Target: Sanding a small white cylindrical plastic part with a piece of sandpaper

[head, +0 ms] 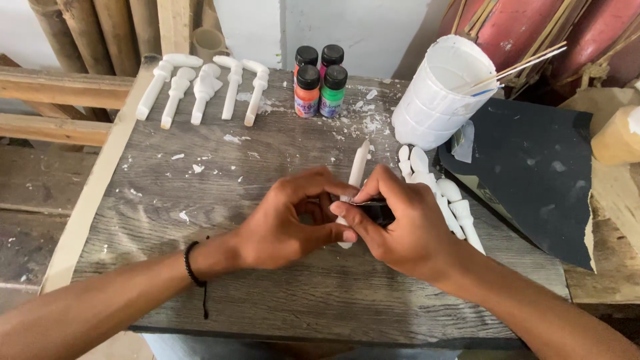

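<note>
Both my hands meet over the middle of a grey wooden board (200, 220). My left hand (287, 223) grips the lower part of a slim white carved piece (358, 167), whose pointed end sticks up away from me. My right hand (400, 227) presses a small dark piece of sandpaper (377, 210) against that white piece. Just right of my hands lie several more white carved pieces (453, 203).
A row of several white carved pieces (200, 90) lies at the board's far left. Small paint bottles (320, 83) with black caps stand at the back. A white cup (440, 90) holds thin sticks. A dark sandpaper sheet (533, 167) lies at the right.
</note>
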